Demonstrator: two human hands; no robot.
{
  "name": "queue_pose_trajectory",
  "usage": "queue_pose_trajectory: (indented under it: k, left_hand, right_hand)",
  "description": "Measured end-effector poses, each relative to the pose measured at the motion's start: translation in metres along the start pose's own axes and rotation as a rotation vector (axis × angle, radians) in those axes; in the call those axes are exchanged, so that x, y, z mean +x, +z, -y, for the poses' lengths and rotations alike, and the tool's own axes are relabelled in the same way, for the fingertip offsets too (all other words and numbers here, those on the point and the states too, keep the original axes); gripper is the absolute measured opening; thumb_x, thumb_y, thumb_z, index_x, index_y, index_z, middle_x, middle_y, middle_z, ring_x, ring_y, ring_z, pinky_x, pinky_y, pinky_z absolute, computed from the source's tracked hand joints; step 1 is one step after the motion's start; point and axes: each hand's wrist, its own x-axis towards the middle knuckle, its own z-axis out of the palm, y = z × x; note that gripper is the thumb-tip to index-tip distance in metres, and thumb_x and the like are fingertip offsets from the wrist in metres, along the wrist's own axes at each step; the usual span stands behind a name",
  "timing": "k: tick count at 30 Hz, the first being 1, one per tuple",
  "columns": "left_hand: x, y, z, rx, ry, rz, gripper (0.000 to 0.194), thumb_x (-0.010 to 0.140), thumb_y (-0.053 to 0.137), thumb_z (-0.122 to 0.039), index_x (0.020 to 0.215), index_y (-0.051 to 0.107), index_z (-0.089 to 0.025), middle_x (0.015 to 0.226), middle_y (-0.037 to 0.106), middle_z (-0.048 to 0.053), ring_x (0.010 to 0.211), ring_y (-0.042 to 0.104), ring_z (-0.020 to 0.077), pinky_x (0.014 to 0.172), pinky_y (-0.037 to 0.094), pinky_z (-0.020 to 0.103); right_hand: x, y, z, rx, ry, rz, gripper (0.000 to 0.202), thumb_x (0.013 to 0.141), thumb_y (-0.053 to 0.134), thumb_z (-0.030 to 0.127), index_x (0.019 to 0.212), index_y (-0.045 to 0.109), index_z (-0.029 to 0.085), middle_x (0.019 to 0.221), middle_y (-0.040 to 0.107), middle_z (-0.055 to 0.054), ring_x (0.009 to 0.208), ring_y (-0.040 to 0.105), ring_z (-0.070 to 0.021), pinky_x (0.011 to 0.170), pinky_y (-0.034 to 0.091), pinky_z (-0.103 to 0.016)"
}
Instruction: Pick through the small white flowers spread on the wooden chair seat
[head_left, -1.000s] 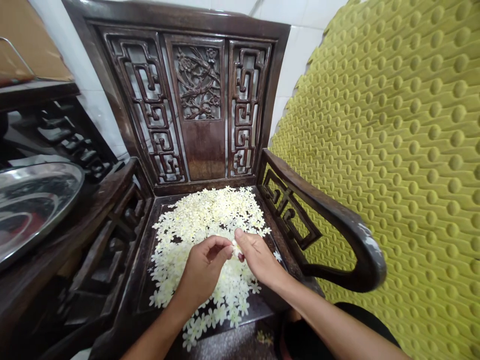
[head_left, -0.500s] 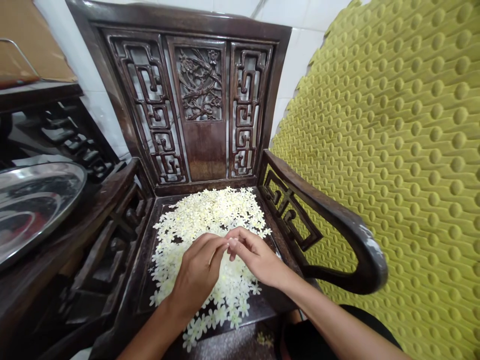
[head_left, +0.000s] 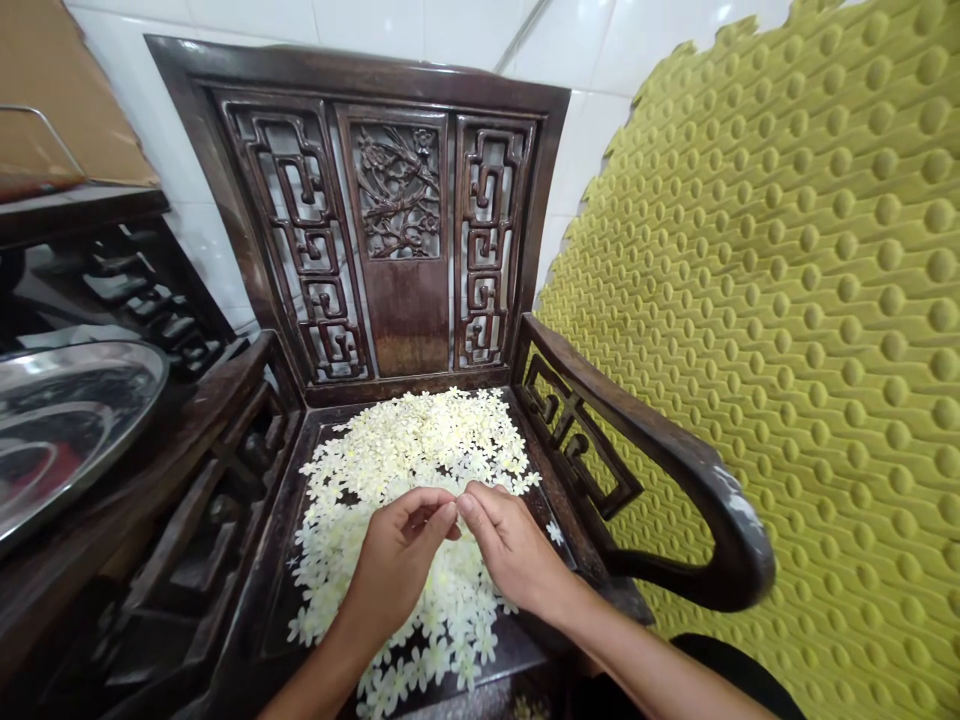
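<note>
Both my hands meet above a spread of small white, five-petalled flowers (head_left: pixel 424 440) on the seat of a dark wooden armchair (head_left: pixel 412 320). My left hand (head_left: pixel 397 560) is closed in a pinch, thumb against the forefinger. Its fingertips touch those of my right hand (head_left: pixel 514 550), which is pinched as well, with the thumb on top. Whatever lies between the fingertips is too small and too covered to make out. The flowers lie thick toward the chair back and thin out near the front edge of the seat.
Carved armrests flank the seat; the right armrest (head_left: pixel 675 450) curves forward. A round metal tray (head_left: pixel 142 390) is at the left, near a brown cardboard piece (head_left: pixel 75 90). A yellow-green bumpy foam mat (head_left: pixel 750 300) stands along the right. White wall tiles (head_left: pixel 375 25) show behind.
My left hand has turned so that its thumb now shows, and the fingertips of both hands stay together. The whole scene sits slightly lower in the view.
</note>
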Motion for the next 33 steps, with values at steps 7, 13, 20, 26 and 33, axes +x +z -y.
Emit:
queue_pose_trajectory:
  k: [7,13,20,26,33]
  left_hand:
    - [-0.006,0.014,0.005,-0.144,-0.084,-0.019,0.028,0.076,0.079,-0.032,0.097,0.069,-0.018,0.086,0.072,0.004,0.083,0.068,0.0194,0.078,0.058,0.032]
    - [-0.002,0.008,0.012,0.055,0.15,-0.153,0.013,0.084,0.071,-0.03,0.09,0.073,-0.018,0.083,0.07,0.004,0.079,0.067,0.0179,0.074,0.057,0.03]
    - [0.0,-0.007,0.006,0.553,0.502,-0.142,0.011,0.09,0.06,-0.017,0.093,0.071,-0.02,0.093,0.068,0.006,0.088,0.067,0.02,0.082,0.055,0.034]
    - [-0.001,-0.012,0.01,0.881,0.754,-0.036,0.022,0.091,0.055,-0.007,0.106,0.065,-0.019,0.099,0.07,0.008,0.096,0.068,0.0217,0.09,0.054,0.035]
    - [-0.003,-0.009,0.003,0.688,0.68,-0.061,0.015,0.091,0.056,-0.01,0.101,0.065,-0.019,0.094,0.071,0.007,0.089,0.069,0.0188,0.084,0.054,0.03]
  right_hand:
    - [0.002,0.006,-0.004,0.296,0.118,-0.065,0.045,0.104,0.033,0.048,0.071,0.042,0.02,0.066,0.043,0.003,0.062,0.044,-0.0126,0.06,0.033,-0.025]
    - [0.002,0.008,-0.009,0.446,0.122,0.015,0.052,0.103,0.031,0.055,0.071,0.05,0.019,0.067,0.046,0.002,0.066,0.045,-0.0137,0.064,0.036,-0.026]
    - [0.008,-0.003,-0.013,0.499,0.206,-0.018,0.063,0.099,0.029,0.065,0.091,0.068,0.017,0.085,0.062,-0.005,0.078,0.057,-0.0182,0.078,0.045,-0.032]
    - [0.011,-0.007,-0.013,0.518,0.19,0.054,0.044,0.09,0.059,0.059,0.083,0.066,0.017,0.076,0.06,-0.001,0.075,0.054,-0.0165,0.071,0.042,-0.028]
    - [0.007,-0.001,-0.014,0.62,0.208,0.124,0.034,0.086,0.069,0.051,0.093,0.062,0.018,0.078,0.058,0.001,0.072,0.052,-0.0142,0.069,0.041,-0.026]
